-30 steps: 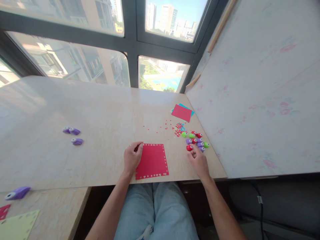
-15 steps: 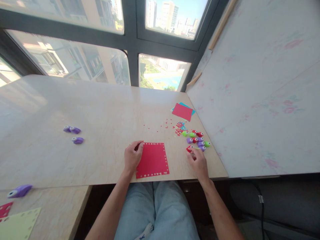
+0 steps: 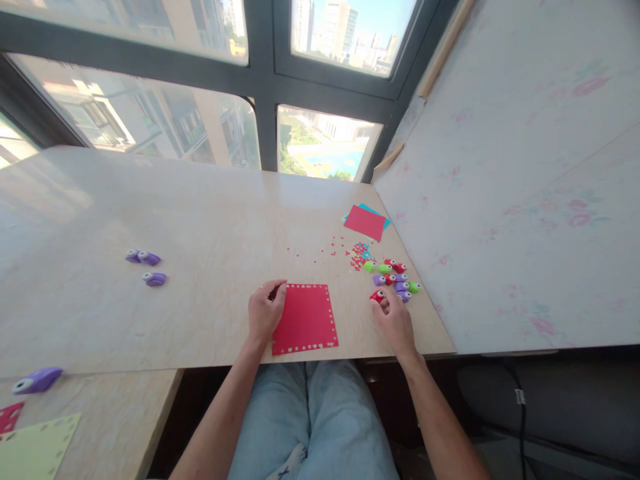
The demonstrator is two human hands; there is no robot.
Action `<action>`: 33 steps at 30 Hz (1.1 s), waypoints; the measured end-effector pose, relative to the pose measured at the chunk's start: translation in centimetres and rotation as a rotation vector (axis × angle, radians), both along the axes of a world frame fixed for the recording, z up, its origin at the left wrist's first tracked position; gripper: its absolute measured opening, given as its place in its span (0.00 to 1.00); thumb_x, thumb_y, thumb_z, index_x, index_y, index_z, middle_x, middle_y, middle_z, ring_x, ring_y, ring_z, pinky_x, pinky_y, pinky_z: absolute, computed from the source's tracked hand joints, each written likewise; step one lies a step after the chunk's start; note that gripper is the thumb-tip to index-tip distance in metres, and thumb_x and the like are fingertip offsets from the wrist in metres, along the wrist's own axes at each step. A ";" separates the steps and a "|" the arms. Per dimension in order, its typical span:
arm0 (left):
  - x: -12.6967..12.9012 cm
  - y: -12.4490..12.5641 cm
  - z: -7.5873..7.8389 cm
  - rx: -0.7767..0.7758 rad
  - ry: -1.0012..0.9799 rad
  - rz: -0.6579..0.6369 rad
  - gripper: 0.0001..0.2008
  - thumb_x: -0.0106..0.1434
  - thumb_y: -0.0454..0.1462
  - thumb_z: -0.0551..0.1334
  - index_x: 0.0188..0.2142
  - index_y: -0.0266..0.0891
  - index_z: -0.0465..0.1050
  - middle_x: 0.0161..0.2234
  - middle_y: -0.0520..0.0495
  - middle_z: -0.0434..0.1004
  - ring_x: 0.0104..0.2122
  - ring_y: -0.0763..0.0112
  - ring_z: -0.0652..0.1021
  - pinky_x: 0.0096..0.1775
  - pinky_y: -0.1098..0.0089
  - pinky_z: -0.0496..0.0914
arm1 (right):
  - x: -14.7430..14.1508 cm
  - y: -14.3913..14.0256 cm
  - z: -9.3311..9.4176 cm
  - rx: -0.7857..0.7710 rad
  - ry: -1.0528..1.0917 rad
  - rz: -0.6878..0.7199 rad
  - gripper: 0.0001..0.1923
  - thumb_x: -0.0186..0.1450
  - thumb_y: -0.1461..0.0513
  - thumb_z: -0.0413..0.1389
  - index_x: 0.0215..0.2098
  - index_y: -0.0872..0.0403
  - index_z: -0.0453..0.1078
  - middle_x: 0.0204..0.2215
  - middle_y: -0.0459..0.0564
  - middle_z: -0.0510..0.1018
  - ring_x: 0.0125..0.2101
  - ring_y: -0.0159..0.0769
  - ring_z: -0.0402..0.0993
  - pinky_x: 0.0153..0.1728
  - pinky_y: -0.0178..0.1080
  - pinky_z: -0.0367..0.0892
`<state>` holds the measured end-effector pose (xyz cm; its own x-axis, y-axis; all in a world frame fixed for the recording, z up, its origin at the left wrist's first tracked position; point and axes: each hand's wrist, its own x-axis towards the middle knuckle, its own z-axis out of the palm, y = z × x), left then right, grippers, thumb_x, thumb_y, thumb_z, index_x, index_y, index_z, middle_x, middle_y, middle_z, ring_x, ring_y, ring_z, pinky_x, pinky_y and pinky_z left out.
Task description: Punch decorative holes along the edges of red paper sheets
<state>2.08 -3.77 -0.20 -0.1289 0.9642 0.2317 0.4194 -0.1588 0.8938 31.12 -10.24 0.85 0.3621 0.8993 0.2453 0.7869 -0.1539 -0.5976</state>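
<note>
The red sheet (image 3: 306,321) is lying just inside the front edge of the surface (image 3: 215,220), and the left hand (image 3: 264,315) is pinching it at its back-left corner. Rows of punched holes are already lining its back, right and front edges; its left edge is mostly hiding behind the hand, so how much punching is left there cannot be told. Toward the surface's right edge, the right hand (image 3: 396,321) is gripping a red punch (image 3: 377,296), well apart from the sheet. Other punches (image 3: 401,279) are clustering just beside it, with punched-out bits (image 3: 359,255) lying scattered farther back.
</note>
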 end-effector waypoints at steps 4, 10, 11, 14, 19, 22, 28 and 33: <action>0.0 -0.1 0.1 -0.007 0.000 0.000 0.13 0.63 0.42 0.57 0.38 0.38 0.77 0.37 0.44 0.81 0.36 0.63 0.79 0.40 0.64 0.72 | -0.2 -0.2 -0.2 0.032 -0.016 0.021 0.22 0.64 0.51 0.50 0.49 0.55 0.70 0.41 0.57 0.74 0.32 0.41 0.70 0.39 0.45 0.68; 0.0 -0.1 0.2 -0.005 0.011 0.007 0.13 0.64 0.42 0.57 0.38 0.39 0.78 0.37 0.44 0.81 0.36 0.63 0.79 0.40 0.64 0.72 | -0.7 -0.4 -0.3 0.041 -0.042 0.002 0.21 0.65 0.49 0.50 0.48 0.54 0.71 0.41 0.56 0.72 0.30 0.40 0.70 0.37 0.44 0.69; 0.0 -0.1 0.3 -0.005 0.012 0.007 0.13 0.64 0.42 0.57 0.38 0.39 0.78 0.37 0.44 0.81 0.36 0.63 0.79 0.40 0.65 0.72 | -0.7 -0.4 -0.2 0.034 -0.045 -0.004 0.21 0.65 0.49 0.50 0.48 0.54 0.71 0.41 0.56 0.71 0.29 0.39 0.70 0.37 0.44 0.69; 0.0 -0.1 0.3 -0.007 0.012 0.004 0.13 0.63 0.42 0.57 0.38 0.38 0.78 0.37 0.44 0.81 0.36 0.63 0.79 0.40 0.65 0.72 | -1.0 -0.4 -0.1 0.036 -0.050 0.000 0.21 0.66 0.49 0.49 0.47 0.54 0.71 0.41 0.55 0.71 0.28 0.38 0.69 0.36 0.44 0.68; 0.0 0.0 0.2 -0.003 0.001 0.001 0.13 0.63 0.42 0.57 0.37 0.38 0.78 0.36 0.44 0.81 0.35 0.64 0.79 0.39 0.66 0.72 | -1.4 -0.5 -0.2 0.062 -0.051 0.024 0.21 0.67 0.49 0.49 0.46 0.55 0.71 0.40 0.56 0.72 0.27 0.37 0.68 0.36 0.43 0.68; 0.0 0.0 0.2 0.006 0.006 0.001 0.13 0.64 0.42 0.57 0.38 0.38 0.78 0.37 0.44 0.81 0.35 0.64 0.79 0.39 0.66 0.72 | -1.7 -0.5 -0.2 0.080 -0.041 0.027 0.22 0.67 0.48 0.49 0.46 0.55 0.71 0.39 0.56 0.73 0.27 0.37 0.68 0.36 0.43 0.68; 0.0 0.0 0.0 0.011 0.008 -0.003 0.13 0.65 0.42 0.57 0.39 0.38 0.77 0.38 0.44 0.81 0.36 0.64 0.79 0.39 0.65 0.72 | -2.5 -0.2 -0.2 0.091 -0.018 0.049 0.23 0.68 0.47 0.49 0.47 0.56 0.71 0.39 0.56 0.74 0.27 0.38 0.69 0.37 0.44 0.69; 0.0 0.0 -0.1 0.014 0.013 -0.003 0.13 0.65 0.41 0.56 0.39 0.39 0.77 0.38 0.44 0.81 0.37 0.63 0.79 0.39 0.65 0.72 | -3.2 0.1 -0.2 0.114 -0.021 0.061 0.23 0.68 0.47 0.49 0.47 0.55 0.71 0.39 0.57 0.74 0.30 0.39 0.70 0.38 0.44 0.69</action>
<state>2.03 -3.73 -0.30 -0.1231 0.9611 0.2473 0.4309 -0.1727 0.8857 27.96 -10.12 0.67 0.3015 0.8851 0.3545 0.8053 -0.0373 -0.5917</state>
